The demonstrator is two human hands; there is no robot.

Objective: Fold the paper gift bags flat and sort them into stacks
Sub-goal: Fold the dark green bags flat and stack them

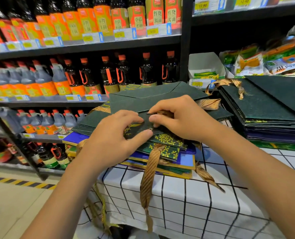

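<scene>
Atop the near stack (160,157) — both hands, left hand (115,142) and right hand (181,118), on a green bag (143,100).

Dark green bag (148,99), seemingly flattened, atop mixed stack (169,161).

Two hands are seen, the left hand (112,144) and the right hand (181,121). Two stacks of flattened bags are counted on one checked surface (203,200): a near stack (169,152) and a far stack (267,114). The bags in each cannot be counted.
</scene>
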